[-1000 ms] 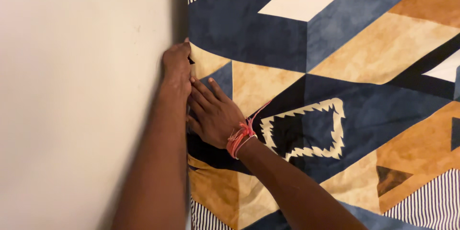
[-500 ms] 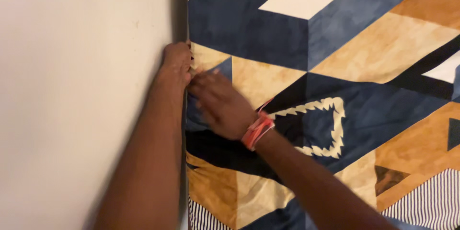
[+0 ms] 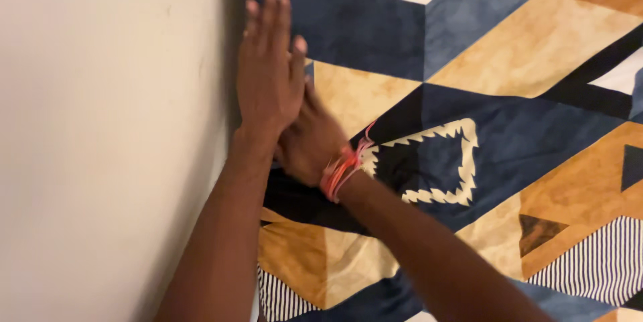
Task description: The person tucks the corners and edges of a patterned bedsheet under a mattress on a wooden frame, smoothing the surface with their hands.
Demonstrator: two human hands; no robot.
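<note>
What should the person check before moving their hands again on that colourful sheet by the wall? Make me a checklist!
1. Left hand flat with fingers spread, by the wall-side edge of the sheet: ok.
2. Right hand low on the sheet, partly under the left hand: ok.
3. Either hand pinching the cloth: cannot tell, the fingertips are blurred or hidden.
4. Sheet edge tucked down between bed and wall: cannot tell, the gap is in shadow.
5. Sheet lying smooth to the right of the hands: ok, no big wrinkles show.
6. Pink wrist band clear of the cloth: cannot tell, it sits right against it.
</note>
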